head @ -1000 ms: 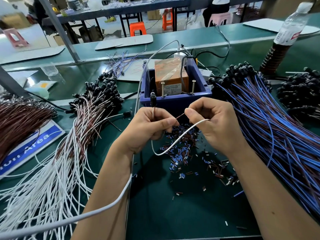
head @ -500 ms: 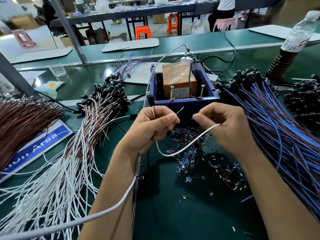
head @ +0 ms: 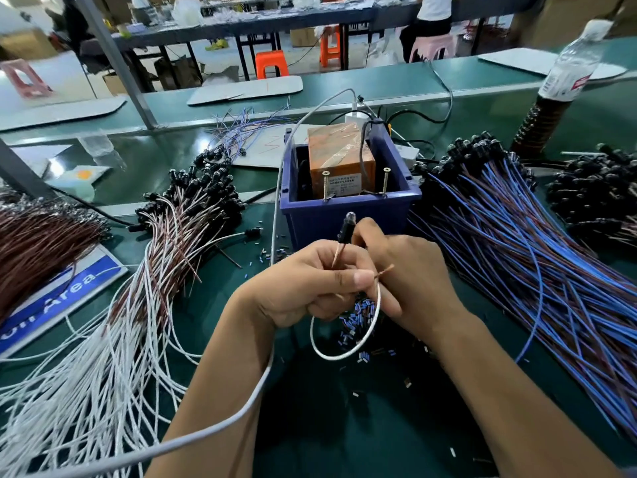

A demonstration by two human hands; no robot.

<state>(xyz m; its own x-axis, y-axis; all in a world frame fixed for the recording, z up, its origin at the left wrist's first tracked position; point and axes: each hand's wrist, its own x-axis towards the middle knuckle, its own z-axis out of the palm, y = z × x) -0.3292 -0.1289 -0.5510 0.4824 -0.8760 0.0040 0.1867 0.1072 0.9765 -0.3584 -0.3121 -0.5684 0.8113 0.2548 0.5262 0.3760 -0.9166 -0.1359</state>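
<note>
White wire [head: 358, 350] is pinched by left hand [head: 303, 291] thumb and curled fingers | is gripped by right hand [head: 417, 281] curled fingers | loop is hung below fingers, black cap [head: 344, 231] above them

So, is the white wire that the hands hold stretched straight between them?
No, the white wire hangs in a round loop below the left hand and the right hand.

Left hand [head: 303, 291] against right hand [head: 418, 281], curled
</note>
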